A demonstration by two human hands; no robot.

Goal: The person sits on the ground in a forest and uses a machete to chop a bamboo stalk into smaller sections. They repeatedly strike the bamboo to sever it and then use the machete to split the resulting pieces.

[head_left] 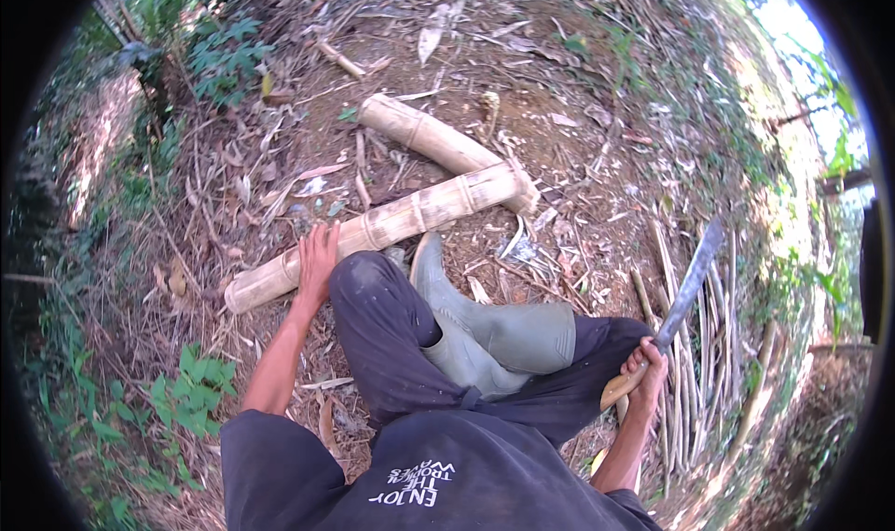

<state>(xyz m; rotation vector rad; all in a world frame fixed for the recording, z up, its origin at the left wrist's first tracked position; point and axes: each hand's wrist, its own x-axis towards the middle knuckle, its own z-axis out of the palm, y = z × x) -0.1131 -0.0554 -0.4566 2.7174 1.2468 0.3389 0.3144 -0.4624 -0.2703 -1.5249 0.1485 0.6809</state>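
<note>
A thick, pale bamboo pole (392,220) lies slantwise in front of me, its right end resting on a second bamboo piece (424,135). My left hand (319,259) presses on the near-left part of the upper pole, fingers stretched over its top. At my right side, my right hand (645,371) is wrapped round the wooden handle of a machete (688,293). The dark, curved blade points up and away from me, well apart from the bamboo. My legs are bent, and the green rubber boots (494,331) sit just below the pole.
Dry leaves and wood chips litter the brown soil. A bundle of thin sticks (704,372) lies at the right, close by the machete. Green plants (193,391) grow at the lower left, and a leafy shrub (227,60) stands at the far left. A short stick (341,59) lies beyond the bamboo.
</note>
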